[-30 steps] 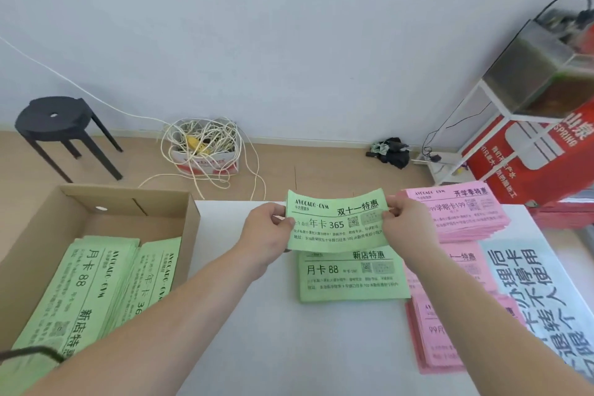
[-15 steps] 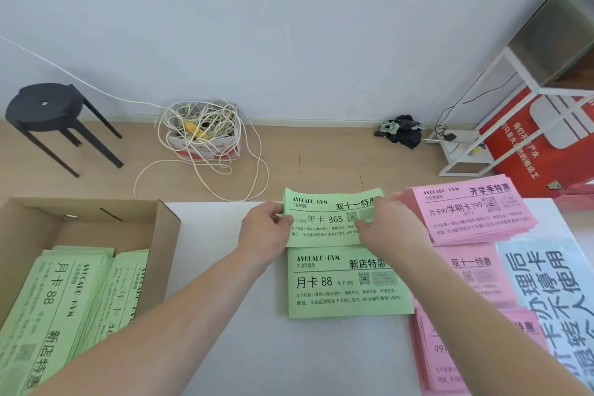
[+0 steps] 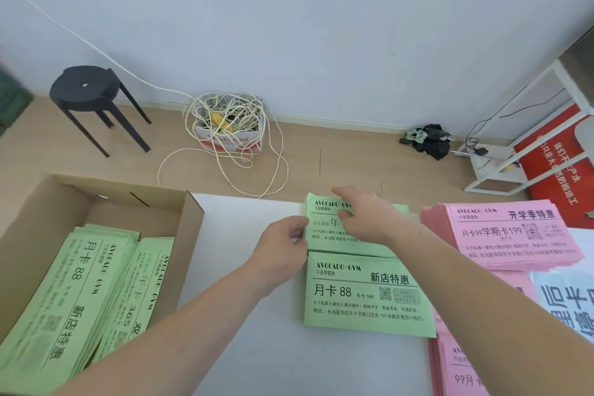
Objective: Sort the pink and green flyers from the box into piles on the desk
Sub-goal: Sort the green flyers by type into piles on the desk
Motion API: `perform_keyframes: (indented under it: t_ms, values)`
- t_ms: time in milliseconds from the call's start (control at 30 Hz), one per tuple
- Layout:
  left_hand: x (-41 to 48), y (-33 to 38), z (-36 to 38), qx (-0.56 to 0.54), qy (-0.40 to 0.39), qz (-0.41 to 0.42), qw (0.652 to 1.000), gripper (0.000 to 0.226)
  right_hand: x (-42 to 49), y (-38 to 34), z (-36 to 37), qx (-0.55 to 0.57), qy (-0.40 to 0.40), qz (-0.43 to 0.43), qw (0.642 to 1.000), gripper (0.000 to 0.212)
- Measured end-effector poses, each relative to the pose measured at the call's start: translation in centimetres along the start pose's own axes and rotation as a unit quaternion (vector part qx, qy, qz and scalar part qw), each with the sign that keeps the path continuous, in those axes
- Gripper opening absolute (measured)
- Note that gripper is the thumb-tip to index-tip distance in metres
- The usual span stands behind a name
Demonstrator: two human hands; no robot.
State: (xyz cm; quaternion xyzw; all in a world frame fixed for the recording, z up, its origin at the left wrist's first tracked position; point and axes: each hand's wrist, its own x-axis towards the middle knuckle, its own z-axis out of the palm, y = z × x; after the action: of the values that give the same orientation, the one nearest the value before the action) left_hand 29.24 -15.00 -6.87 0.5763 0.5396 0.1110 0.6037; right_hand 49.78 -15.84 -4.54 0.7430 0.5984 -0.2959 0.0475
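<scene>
Squaring up a green flyer [image 3: 323,230] on the desk [image 3: 244,315], right of the box [image 3: 189,222], level with its far end. Left hand [image 3: 283,254] pinches the flyer's box-side edge, thumb and fingers curled at it, likely to stop the sheet sliding. Right hand [image 3: 369,219] lies flat on top, fingers straight, pressing down, grasping nothing. My read is that it flattens the sheet onto its pile so the edges line up. A second green pile [image 3: 366,296] sits right of the box too, level with its middle, just beside the first. It has a different headline, so sorting looks split by print as well as colour. Pink pile [image 3: 508,238] is farther right of the box, kept apart from green. Another pink pile [image 3: 456,370] is also far right of the box, level with its near end. Inside the box, green flyers [image 3: 80,292] lie in two slanted stacks, so plenty left to sort.

Hard to see: right hand covers the middle print of the pinched flyer, and how many sheets lie under it cannot be told. Right forearm crosses the second pink pile, and the frame cuts it off. Box's near end is cropped as well; whether pink sits under the green in there cannot be told. A pale sheet with big blue characters [image 3: 565,305], farthest right of the box, is cropped.
</scene>
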Motion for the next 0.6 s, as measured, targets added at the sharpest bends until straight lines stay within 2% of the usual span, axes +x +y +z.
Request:
perform_keyframes:
  t_ms: [167,400,600]
  values:
    - [0.4,0.3,0.5,-0.070,0.004,-0.029,0.997,0.043,0.6,0.6,0.8,0.035,0.010,0.007,0.999,0.051]
    - [0.3,0.6,0.9,-0.076,0.011,-0.039,0.996,0.041,0.6,2.0,1.0,0.041,0.025,0.008,0.999,0.049]
    - [-0.4,0.9,1.6,-0.076,0.003,-0.014,0.997,0.048,0.9,1.9,1.7,0.047,0.032,-0.021,0.998,0.050]
